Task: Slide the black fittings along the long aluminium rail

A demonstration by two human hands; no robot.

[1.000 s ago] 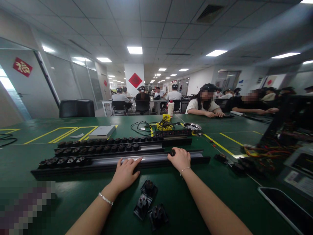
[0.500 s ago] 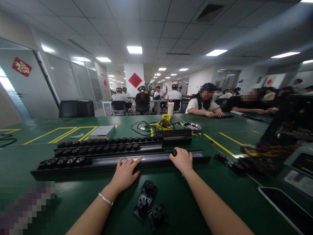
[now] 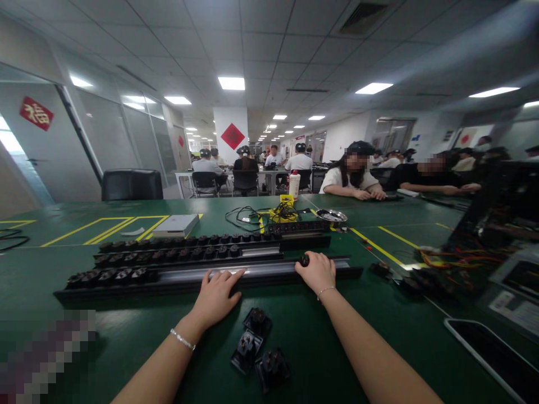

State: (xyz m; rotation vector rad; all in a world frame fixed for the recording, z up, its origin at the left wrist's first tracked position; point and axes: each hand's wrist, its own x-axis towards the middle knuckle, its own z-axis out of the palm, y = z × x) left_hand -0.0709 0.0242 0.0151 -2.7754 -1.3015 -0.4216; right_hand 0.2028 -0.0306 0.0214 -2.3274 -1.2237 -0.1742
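A long black rail [image 3: 261, 272] with a shiny inner channel lies across the green table, and several black socket modules [image 3: 107, 277] sit in its left end. My left hand [image 3: 215, 297] rests on the rail's near edge with fingers spread, holding nothing. Toward the rail's right end, my right hand [image 3: 319, 273] has its fingers closed on a small round black module [image 3: 304, 260]. Several loose black modules [image 3: 246, 349] lie on the table between my forearms, some with metal pins up.
Two more module-filled rails [image 3: 168, 257] lie behind. Beyond are a grey box [image 3: 176, 225], a cable bundle in a yellow tray [image 3: 287, 199] and a metal dish [image 3: 332, 216]. At right are a phone [image 3: 488, 353], wires and a metal unit. Co-workers sit across the table.
My right hand has shifted slightly to the right along the rail, with the black module still in its fingers. My left hand has stayed in place.
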